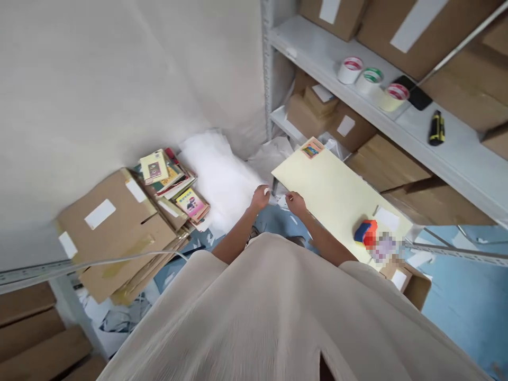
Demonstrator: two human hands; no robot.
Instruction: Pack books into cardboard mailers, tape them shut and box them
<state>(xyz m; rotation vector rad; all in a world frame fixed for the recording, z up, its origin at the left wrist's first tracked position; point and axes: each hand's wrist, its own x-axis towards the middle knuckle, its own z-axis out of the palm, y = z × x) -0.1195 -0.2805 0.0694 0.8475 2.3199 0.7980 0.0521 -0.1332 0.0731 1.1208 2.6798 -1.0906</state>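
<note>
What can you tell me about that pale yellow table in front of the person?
The table has a flat, smooth, pale yellow top, long and rectangular, running from the person toward the metal shelf. At its far corner lies a small colourful booklet. Near the other end sit a red and blue object and a white slip of paper. The right hand rests at its near edge; the left hand is just off the corner. Its legs are mostly hidden.
</note>
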